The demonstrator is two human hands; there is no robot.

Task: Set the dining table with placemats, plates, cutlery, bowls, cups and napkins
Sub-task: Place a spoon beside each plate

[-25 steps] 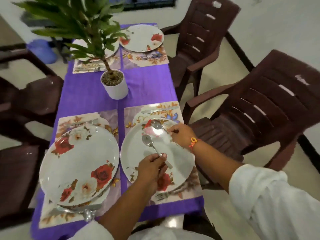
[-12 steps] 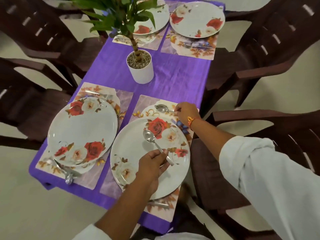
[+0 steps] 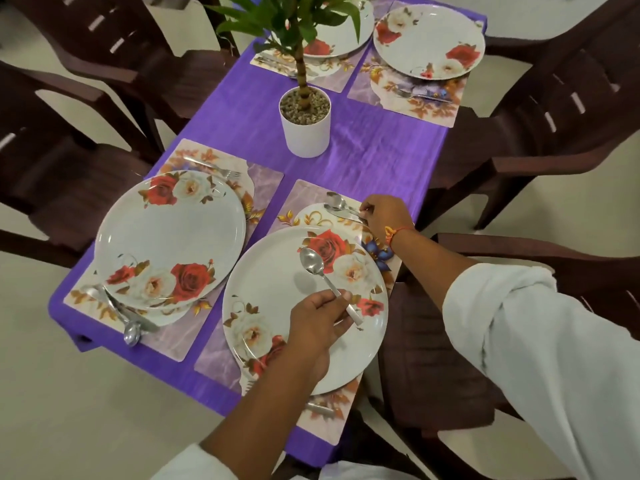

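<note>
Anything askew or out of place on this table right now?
Yes: the spoon on the near-left placemat lies skewed, its handle tucked under the plate and its bowl at the mat's near edge.

Our left hand [image 3: 317, 320] pinches a spoon [image 3: 313, 266] by its handle, forearm reaching forward; our right hand [image 3: 384, 216], arm outstretched, pinches a second spoon [image 3: 335, 201].

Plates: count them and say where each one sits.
4. Near-left plate; near-right plate below the left hand; far-right plate and far-left plate at the far end, the latter partly behind the plant. Another may lie under the near-left plate.
</note>
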